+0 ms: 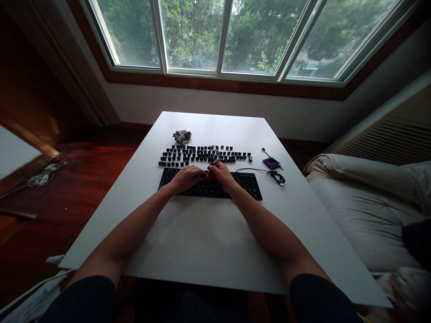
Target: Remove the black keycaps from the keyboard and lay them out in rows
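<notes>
Dark sleeves [84, 298] nearest the camera, on the near side of the keyboard [249, 183], which serves as landmark. Bare forearms [266, 233] run from them across the near part of the white table [202, 242] to the keyboard.

Keyboard: black, flat on the table, directly beneath both hands; its ends show beyond them to left and right.

Left hand [187, 178]: over the keyboard's left-middle part, palm down, fingers bent inward toward the other hand. Whether it grips anything: cannot tell, fingertips dark against the keys.

Right hand [220, 174]: just beside it, over the keyboard's middle, thumb and fingers pinched on a small dark piece [210, 165]; exact shape too small to read.

Loose black keycaps [202, 155]: spread in rough rows just beyond the keyboard's far edge, apart from one another in places, bunched toward the middle.

Beyond the keycaps, on the keyboard's far left: crumpled grey cloth [182, 137]. Off the keyboard's right end: coiled black cable [276, 177], its lead running back to the keyboard; farther out, a purple item [271, 163] with a thin stick [266, 152] beside it.

Well past the keyboard's far side: window [191, 36]. Well to its right: pale cushions [350, 211].
</notes>
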`<action>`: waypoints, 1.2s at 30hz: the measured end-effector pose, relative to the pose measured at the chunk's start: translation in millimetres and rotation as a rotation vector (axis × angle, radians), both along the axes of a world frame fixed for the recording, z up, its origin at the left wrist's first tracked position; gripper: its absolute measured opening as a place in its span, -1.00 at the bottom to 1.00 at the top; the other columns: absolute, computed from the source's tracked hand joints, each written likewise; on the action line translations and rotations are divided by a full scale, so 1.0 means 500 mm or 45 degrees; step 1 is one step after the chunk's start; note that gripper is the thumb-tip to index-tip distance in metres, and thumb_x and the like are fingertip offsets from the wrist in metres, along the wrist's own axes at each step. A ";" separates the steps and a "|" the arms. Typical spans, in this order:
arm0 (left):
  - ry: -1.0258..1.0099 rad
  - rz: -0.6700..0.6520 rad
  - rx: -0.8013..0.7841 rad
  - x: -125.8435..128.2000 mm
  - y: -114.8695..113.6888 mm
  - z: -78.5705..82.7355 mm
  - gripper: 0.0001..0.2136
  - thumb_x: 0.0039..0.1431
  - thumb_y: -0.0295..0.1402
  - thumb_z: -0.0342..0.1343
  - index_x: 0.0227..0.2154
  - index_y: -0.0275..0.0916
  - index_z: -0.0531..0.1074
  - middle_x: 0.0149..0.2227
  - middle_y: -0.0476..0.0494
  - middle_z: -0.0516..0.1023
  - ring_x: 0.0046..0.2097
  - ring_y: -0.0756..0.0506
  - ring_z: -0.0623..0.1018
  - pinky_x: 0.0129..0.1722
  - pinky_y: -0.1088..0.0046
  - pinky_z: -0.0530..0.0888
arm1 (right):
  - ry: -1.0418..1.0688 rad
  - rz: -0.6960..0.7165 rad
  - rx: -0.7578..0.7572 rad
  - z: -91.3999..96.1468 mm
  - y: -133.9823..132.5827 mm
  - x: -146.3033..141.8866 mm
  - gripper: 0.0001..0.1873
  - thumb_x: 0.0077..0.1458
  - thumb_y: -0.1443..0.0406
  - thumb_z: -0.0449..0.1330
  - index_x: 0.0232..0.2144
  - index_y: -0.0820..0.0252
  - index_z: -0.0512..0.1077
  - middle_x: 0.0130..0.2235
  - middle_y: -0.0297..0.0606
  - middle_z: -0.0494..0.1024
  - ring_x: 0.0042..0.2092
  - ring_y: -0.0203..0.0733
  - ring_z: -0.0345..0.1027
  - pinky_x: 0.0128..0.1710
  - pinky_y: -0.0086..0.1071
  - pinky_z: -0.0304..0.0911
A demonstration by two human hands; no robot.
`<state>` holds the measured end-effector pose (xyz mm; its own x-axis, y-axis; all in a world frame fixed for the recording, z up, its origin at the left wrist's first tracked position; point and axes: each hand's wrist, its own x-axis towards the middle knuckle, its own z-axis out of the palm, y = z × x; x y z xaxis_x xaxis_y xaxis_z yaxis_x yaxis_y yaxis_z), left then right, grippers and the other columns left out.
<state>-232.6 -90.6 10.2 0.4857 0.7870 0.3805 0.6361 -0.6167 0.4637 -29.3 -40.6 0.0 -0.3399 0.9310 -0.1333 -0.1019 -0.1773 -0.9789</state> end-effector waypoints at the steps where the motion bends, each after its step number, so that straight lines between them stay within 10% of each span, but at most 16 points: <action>1: 0.033 0.001 0.014 0.003 -0.001 0.001 -0.80 0.27 -0.37 0.17 -0.07 -0.11 0.54 -0.12 -0.11 0.63 -0.05 -0.18 0.56 0.02 0.23 0.43 | -0.017 0.004 0.027 0.002 0.000 0.001 -0.75 0.08 0.24 0.26 -0.33 0.10 0.22 -0.55 -0.47 0.49 -0.53 -0.26 0.48 -0.51 -0.45 0.43; 10: -0.093 0.080 0.095 0.015 -0.003 0.009 -0.86 0.25 -0.32 0.21 -0.14 -0.11 0.52 -0.07 -0.12 0.59 0.02 -0.19 0.49 0.10 0.20 0.37 | -0.064 0.033 -0.234 0.011 0.007 0.017 -0.83 0.07 0.33 0.24 -0.34 0.13 0.27 -0.54 -0.38 0.51 -0.52 -0.24 0.49 -0.54 -0.44 0.43; 19: 0.231 0.627 0.087 -0.025 0.084 -0.004 -0.83 0.20 -0.41 0.16 -0.16 -0.13 0.54 -0.11 -0.16 0.63 0.00 -0.26 0.50 0.11 0.12 0.28 | -0.027 0.016 -0.098 -0.001 0.009 0.017 -0.78 0.09 0.30 0.26 -0.34 0.12 0.24 -0.54 -0.41 0.49 -0.49 -0.21 0.52 -0.54 -0.44 0.45; 36: 0.335 0.790 -0.036 -0.029 0.127 -0.033 -0.84 0.11 -0.31 0.24 -0.21 -0.09 0.56 -0.12 -0.17 0.55 0.04 -0.32 0.37 0.03 0.09 0.26 | -0.089 0.109 0.118 -0.009 0.011 0.016 -0.81 0.05 0.28 0.22 -0.34 0.12 0.24 -0.49 -0.42 0.52 -0.45 -0.23 0.52 -0.48 -0.44 0.39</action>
<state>-247.3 -27.1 -6.2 0.0142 0.9580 0.2864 0.9625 -0.0907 0.2557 -21.5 -35.0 -4.5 -0.4114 0.9084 -0.0740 -0.0215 -0.0908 -0.9956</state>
